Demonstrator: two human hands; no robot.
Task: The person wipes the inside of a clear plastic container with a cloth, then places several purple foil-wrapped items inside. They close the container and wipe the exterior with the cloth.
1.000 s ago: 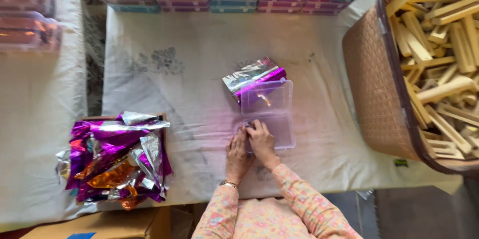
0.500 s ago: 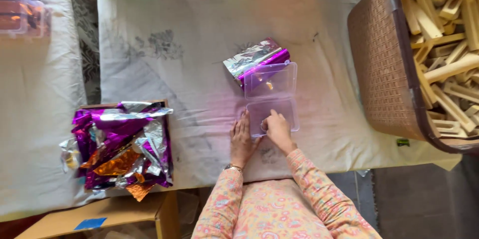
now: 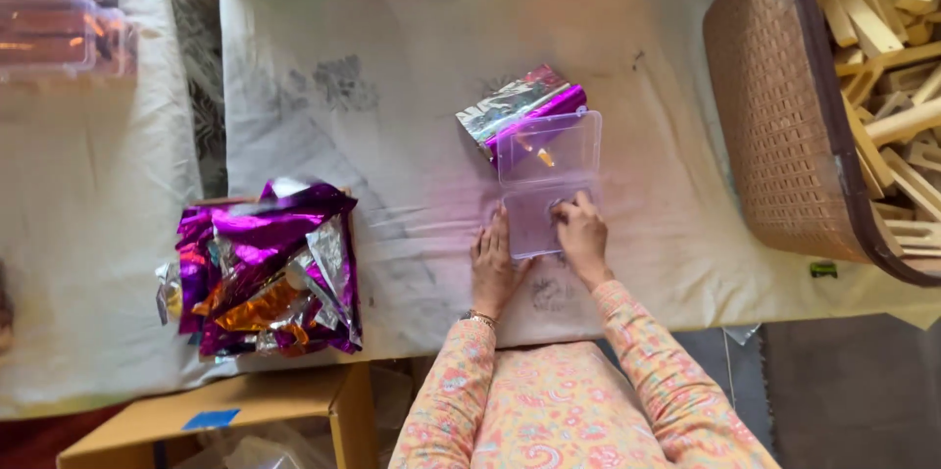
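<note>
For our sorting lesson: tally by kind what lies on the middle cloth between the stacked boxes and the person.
Clear plastic hinged box, open, touched by left hand and right hand: 1
Purple-and-silver foil packet beside it: 1
Total: 2

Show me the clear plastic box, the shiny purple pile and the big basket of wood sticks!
clear plastic box (image 3: 549, 150): head view, on its open lid.
shiny purple pile (image 3: 263, 268): head view, middle of the crumpled foil.
basket (image 3: 774, 126): head view, on its woven brown side wall.
</note>
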